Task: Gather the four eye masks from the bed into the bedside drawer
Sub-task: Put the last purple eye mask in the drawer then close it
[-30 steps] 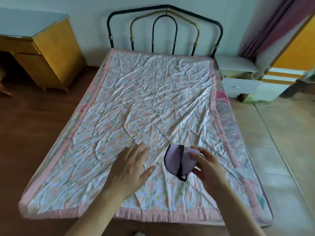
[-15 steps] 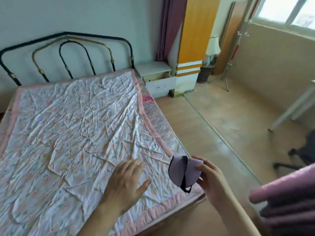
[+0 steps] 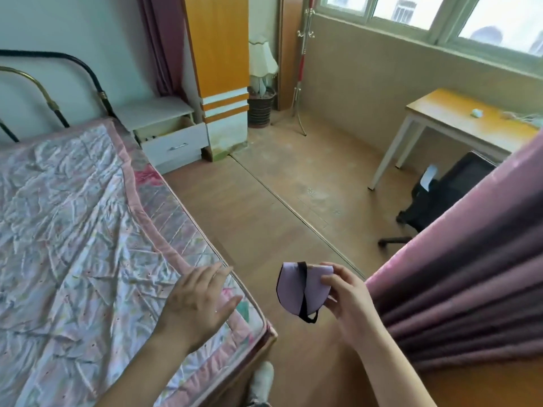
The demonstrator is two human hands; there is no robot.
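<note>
My right hand (image 3: 348, 298) holds a lilac eye mask (image 3: 302, 287) with a black strap, folded, in the air above the floor just past the bed's corner. My left hand (image 3: 197, 301) hovers open, palm down, over the near right corner of the bed (image 3: 73, 230), which has a crumpled flowery sheet with a pink border. No other mask shows on the bed. The white bedside cabinet (image 3: 155, 113) stands far off by the headboard, and its drawer (image 3: 173, 139) is pulled out.
A pink curtain (image 3: 470, 274) hangs close on my right. Wooden floor runs between bed and curtain toward the cabinet. An orange wardrobe (image 3: 220, 63), a lamp (image 3: 261, 63), a desk (image 3: 458, 118) and a black chair (image 3: 440, 198) stand further right.
My view has swung right from the bed toward the room. Both hands moved to the bed's right corner, and the mask in my right hand now hangs over the floor.
</note>
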